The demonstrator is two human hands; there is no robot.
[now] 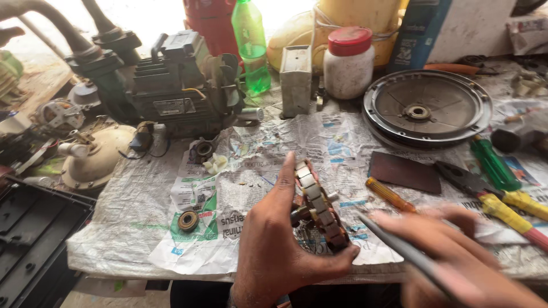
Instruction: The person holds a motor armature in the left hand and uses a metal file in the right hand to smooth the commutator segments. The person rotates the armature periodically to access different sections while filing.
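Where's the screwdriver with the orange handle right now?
In the head view, the orange-handled screwdriver lies on the newspaper right of centre, just below the dark rectangular sheet and left of the yellow-handled pliers, slightly beyond the blurred right hand.

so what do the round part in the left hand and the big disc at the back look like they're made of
Round part in the left hand: seemingly steel segments, dull grey, with coppery brown between them, grimy. Big disc: likely cast or pressed metal, matte grey, dusty, with a raised rim and a central hub.
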